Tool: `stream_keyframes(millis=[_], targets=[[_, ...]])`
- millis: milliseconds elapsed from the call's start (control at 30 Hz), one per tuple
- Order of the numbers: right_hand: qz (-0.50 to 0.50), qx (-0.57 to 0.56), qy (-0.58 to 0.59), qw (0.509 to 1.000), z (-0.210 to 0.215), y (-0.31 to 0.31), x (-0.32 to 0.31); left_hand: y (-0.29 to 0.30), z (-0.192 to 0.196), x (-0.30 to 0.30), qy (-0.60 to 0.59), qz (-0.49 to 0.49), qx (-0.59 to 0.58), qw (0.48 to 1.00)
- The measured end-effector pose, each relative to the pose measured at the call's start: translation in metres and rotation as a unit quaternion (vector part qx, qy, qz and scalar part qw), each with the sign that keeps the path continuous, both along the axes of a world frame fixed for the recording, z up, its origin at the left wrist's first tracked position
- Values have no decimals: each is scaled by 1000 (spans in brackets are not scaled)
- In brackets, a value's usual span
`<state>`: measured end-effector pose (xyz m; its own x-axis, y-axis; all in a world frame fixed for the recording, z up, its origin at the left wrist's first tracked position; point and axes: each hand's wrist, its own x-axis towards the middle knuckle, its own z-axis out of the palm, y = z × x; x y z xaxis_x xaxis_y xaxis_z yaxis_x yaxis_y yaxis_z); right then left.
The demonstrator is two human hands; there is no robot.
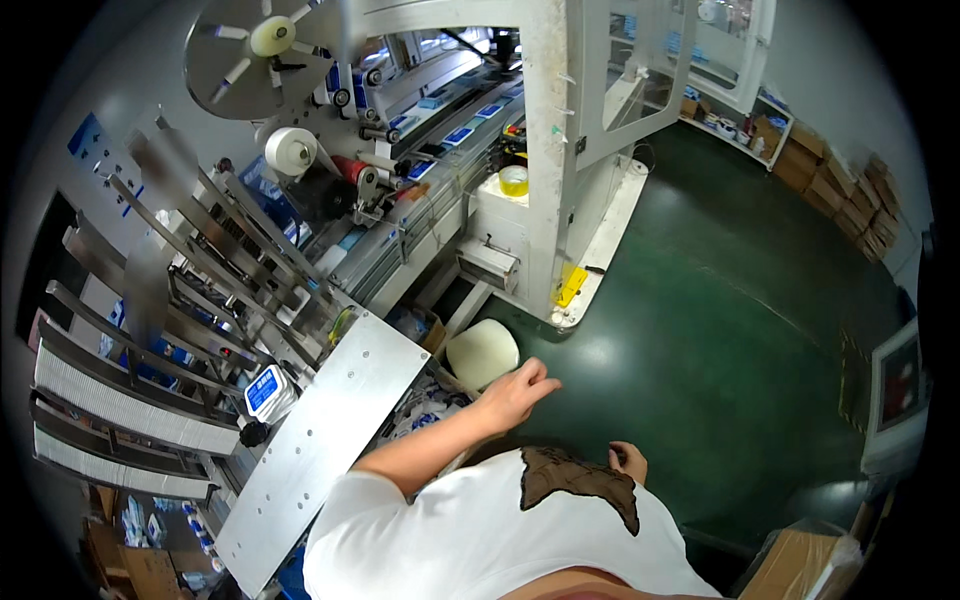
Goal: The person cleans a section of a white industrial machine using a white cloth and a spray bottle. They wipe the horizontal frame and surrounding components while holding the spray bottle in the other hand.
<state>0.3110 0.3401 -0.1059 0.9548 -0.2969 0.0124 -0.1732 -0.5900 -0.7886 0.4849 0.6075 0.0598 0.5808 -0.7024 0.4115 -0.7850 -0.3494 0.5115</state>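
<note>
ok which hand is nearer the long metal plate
Left. The left hand is to the right of the metal plate, apart from it; the right hand is much farther to the right and lower in the picture.

The metal plate (325, 445) looks smooth and satiny from where I stand, the floor (700, 300) glossy, the boxes (815, 178) matt cardboard, the shirt (450, 540) soft cloth.
</note>
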Motion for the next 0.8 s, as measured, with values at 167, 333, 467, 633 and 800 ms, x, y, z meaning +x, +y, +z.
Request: stream_keyframes(millis=[167,333,467,633,800], targets=[[20,43,-26,999,2,-11,65,-19,-9,70,-13,-54,56,997],[66,68,40,995,7,-61,127,-44,-11,172,-84,-164,28,983],[79,-60,158,982,-63,-120,178,-47,-19,250,29,-165,199,965],[-25,-70,259,963,-61,-172,207,-61,-119,359,596,-161,-134,775],[-46,-1,286,957,-86,-192,277,30,-247,364,864,186,-329,332]])
